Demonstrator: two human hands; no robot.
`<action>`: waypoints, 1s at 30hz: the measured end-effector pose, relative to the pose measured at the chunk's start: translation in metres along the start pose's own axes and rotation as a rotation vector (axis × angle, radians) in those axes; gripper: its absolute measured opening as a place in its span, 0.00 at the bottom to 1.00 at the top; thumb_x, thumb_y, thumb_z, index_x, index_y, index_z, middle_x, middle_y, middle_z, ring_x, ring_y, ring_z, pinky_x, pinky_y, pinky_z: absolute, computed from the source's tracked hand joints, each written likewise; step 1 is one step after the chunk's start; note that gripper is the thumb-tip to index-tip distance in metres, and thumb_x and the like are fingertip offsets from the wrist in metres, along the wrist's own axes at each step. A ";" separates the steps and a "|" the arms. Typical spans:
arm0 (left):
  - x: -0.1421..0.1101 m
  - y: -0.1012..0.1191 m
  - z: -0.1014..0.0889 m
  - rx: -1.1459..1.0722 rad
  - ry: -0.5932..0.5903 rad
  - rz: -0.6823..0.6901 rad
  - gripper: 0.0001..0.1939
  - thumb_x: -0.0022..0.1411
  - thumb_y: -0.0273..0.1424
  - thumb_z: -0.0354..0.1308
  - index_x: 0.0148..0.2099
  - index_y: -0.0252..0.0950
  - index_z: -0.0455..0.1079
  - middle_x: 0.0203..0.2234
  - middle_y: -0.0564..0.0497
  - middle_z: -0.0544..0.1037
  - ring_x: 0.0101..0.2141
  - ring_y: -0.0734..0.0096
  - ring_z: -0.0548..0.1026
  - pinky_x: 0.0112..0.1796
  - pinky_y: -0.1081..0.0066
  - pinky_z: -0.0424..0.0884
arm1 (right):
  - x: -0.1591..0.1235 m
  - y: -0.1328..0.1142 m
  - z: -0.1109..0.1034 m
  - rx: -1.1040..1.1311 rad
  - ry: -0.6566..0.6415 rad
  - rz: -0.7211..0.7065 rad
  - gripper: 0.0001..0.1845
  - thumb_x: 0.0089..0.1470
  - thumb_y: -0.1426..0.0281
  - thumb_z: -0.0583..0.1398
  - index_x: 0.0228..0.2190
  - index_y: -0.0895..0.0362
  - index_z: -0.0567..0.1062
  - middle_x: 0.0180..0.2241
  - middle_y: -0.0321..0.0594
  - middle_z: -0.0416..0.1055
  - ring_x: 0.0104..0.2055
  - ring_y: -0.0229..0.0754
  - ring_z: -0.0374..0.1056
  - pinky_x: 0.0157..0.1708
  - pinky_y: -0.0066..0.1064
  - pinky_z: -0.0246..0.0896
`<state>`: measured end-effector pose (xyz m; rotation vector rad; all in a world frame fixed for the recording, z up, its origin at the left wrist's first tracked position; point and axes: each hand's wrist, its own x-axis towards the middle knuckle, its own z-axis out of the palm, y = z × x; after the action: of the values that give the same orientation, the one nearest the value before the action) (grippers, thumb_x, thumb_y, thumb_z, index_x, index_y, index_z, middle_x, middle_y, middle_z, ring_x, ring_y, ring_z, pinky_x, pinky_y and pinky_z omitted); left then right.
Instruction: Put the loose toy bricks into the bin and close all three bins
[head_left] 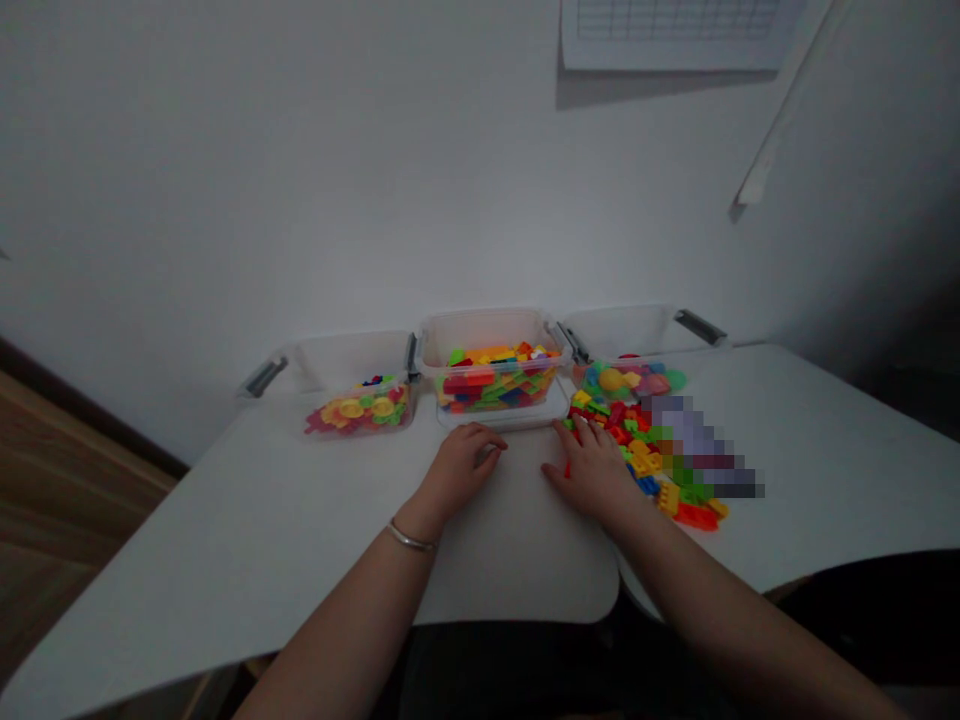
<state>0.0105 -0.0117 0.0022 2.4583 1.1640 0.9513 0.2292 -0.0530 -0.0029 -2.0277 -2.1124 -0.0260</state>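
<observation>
My left hand [463, 465] rests on the white table in front of the middle clear box, its fingers loosely curved and thumb apart, with nothing visible in it. A bracelet [410, 538] circles that wrist. My right hand [596, 472] lies with fingers spread at the left side of a loose pile of coloured plastic building blocks [643, 458]. Its fingertips touch or cover blocks at the edge, and a small red piece [568, 468] shows between thumb and forefinger. The middle box [480, 325] holds many flat coloured blocks.
A left clear box [349, 352] holds yellow, pink and green pieces. A right clear box [626, 330] contains round coloured pieces. A pale lid [517, 421] sits under the middle box. Beside the pile is a pixelated patch. Behind the boxes stands a wall [300, 180] with a paper chart [675, 35].
</observation>
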 end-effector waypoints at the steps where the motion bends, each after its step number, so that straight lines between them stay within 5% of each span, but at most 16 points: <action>1: 0.000 0.001 0.000 0.002 0.004 0.002 0.08 0.59 0.24 0.57 0.39 0.38 0.75 0.36 0.48 0.78 0.40 0.63 0.75 0.46 0.58 0.72 | 0.001 0.000 -0.001 0.005 0.013 -0.001 0.36 0.56 0.57 0.57 0.62 0.59 0.62 0.64 0.59 0.56 0.63 0.63 0.53 0.58 0.51 0.49; 13: -0.004 0.011 0.002 0.054 -0.047 0.042 0.09 0.58 0.23 0.56 0.39 0.38 0.75 0.37 0.47 0.78 0.41 0.63 0.75 0.45 0.59 0.72 | 0.006 0.002 -0.006 0.067 0.140 0.020 0.26 0.52 0.62 0.60 0.51 0.58 0.71 0.50 0.52 0.69 0.52 0.57 0.61 0.50 0.44 0.56; 25: -0.007 0.015 0.000 0.071 -0.066 0.055 0.10 0.59 0.21 0.56 0.40 0.38 0.74 0.38 0.47 0.78 0.42 0.62 0.75 0.46 0.59 0.72 | 0.008 -0.002 -0.003 0.111 0.088 -0.211 0.16 0.55 0.64 0.58 0.43 0.57 0.78 0.49 0.48 0.71 0.53 0.53 0.60 0.55 0.44 0.55; 30: -0.007 0.014 0.000 0.054 -0.073 0.064 0.10 0.58 0.21 0.56 0.40 0.38 0.75 0.39 0.46 0.78 0.43 0.61 0.75 0.47 0.59 0.72 | 0.009 0.006 -0.004 0.129 0.056 -0.295 0.21 0.53 0.64 0.60 0.48 0.57 0.75 0.51 0.48 0.70 0.56 0.52 0.58 0.57 0.43 0.54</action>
<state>0.0155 -0.0264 0.0054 2.5645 1.1071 0.8495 0.2350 -0.0443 0.0015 -1.6130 -2.2937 0.0081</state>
